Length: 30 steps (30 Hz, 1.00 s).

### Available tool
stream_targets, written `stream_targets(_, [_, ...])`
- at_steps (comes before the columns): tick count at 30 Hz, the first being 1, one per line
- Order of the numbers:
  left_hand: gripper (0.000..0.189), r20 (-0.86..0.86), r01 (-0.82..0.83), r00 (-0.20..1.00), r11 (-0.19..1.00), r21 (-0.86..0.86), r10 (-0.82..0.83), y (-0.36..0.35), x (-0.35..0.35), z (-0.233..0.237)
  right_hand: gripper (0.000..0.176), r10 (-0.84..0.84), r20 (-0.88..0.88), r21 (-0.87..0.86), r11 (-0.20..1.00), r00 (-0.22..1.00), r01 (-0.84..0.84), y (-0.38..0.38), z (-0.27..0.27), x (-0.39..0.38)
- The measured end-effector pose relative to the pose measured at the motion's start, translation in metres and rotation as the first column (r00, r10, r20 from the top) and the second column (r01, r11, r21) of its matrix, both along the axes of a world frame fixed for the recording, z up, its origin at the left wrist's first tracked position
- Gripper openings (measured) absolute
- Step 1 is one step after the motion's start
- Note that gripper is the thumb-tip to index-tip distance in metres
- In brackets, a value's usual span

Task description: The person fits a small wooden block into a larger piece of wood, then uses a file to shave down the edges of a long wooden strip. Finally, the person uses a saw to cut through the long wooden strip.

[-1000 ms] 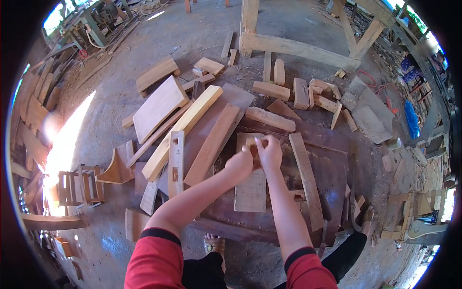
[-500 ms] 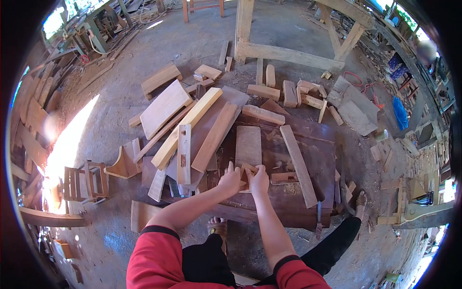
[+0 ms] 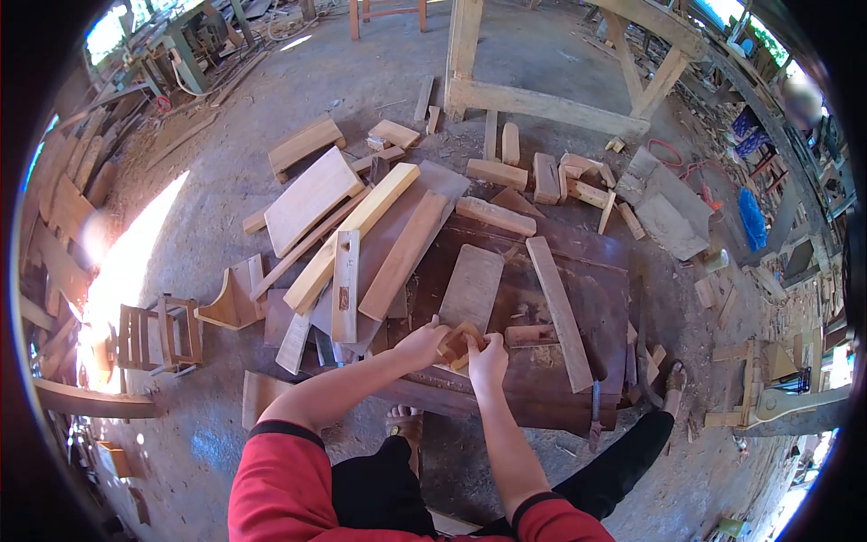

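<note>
Both hands are closed on a small wooden block with a recess cut in it [image 3: 459,347]. My left hand [image 3: 423,346] grips its left side, and my right hand [image 3: 489,363] pinches its right side. Just beyond them a flat, greyish board [image 3: 471,285] lies at a slant on the dark brown work surface [image 3: 578,248]. To the right of my right hand lies a short piece of wood with a slot [image 3: 531,335]. Left of my left hand rests a mortised piece of wood [image 3: 345,289], beside a longer plank [image 3: 402,257].
A narrow plank [image 3: 558,312] lies to the right, with a thin metal tool [image 3: 595,411] hanging near the surface's front edge. Several offcuts [image 3: 546,176] lie beyond. A wooden trestle [image 3: 551,104] stands at the back, a small slatted wooden frame [image 3: 163,334] at left.
The small block has turned in my hands, so its recess now shows. The flat board has swung, its far end moving right. My left hand's raised finger has come down onto the block.
</note>
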<state>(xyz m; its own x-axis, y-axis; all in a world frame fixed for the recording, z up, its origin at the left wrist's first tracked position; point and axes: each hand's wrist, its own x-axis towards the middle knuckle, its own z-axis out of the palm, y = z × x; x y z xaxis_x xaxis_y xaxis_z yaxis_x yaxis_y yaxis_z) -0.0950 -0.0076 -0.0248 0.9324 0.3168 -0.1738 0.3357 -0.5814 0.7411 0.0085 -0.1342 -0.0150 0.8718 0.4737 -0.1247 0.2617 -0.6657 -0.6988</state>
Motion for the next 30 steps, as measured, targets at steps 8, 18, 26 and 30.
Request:
stream_targets(8, [0.064,-0.161,0.076,0.987,0.906,0.416,-0.009,-0.011,0.004,0.043,0.039,0.135,0.046,-0.137,0.982,0.990,-0.127,-0.002,0.007,0.010])
stream_targets(18, [0.068,-0.363,0.266,0.918,0.926,0.268,-0.159,-0.002,-0.010,0.077,0.033,0.249,0.174,-0.187,0.958,0.953,-0.217,0.002,0.002,0.014])
stream_targets(26, [0.062,-0.257,0.246,0.954,0.890,0.384,-0.153,0.035,-0.060,0.196,0.032,0.362,0.267,-0.199,0.928,0.893,-0.317,-0.011,0.033,0.013])
stream_targets(30, [0.065,-0.289,0.241,0.950,0.868,0.435,-0.119,0.036,-0.081,0.246,0.029,0.428,0.341,-0.167,0.904,0.837,-0.394,-0.025,0.060,0.008])
